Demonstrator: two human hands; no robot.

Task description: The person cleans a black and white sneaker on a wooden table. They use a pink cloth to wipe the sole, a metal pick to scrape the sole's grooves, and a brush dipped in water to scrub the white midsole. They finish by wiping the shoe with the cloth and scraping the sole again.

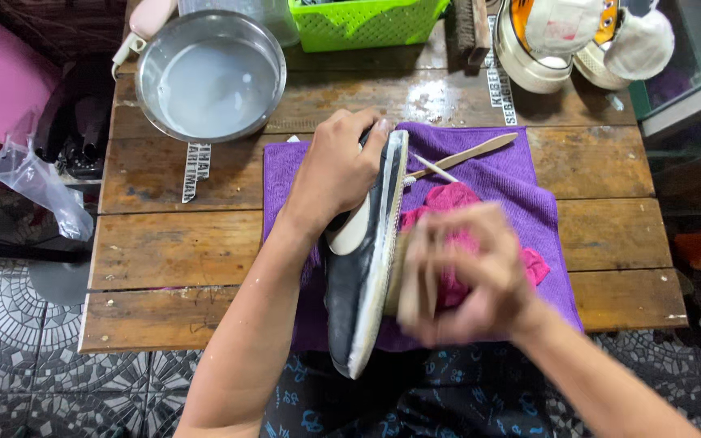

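Sideways, black sneaker (363,268) clasped by left hand (336,174), blurred right hand (464,280) gripping brush (395,272) against sole

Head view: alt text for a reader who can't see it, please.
The left hand steadies a dark sneaker on its side on a purple towel while the blurred right hand works against its sole. A metal bowl of cloudy water sits on the wooden table.

We see two narrow white sticker strips with dark lettering on the wooden table (172,251): one label (195,170) below the metal bowl (211,75), another label (500,89) near the far edge. A crumpled clear plastic bag (38,182) hangs left of the table.
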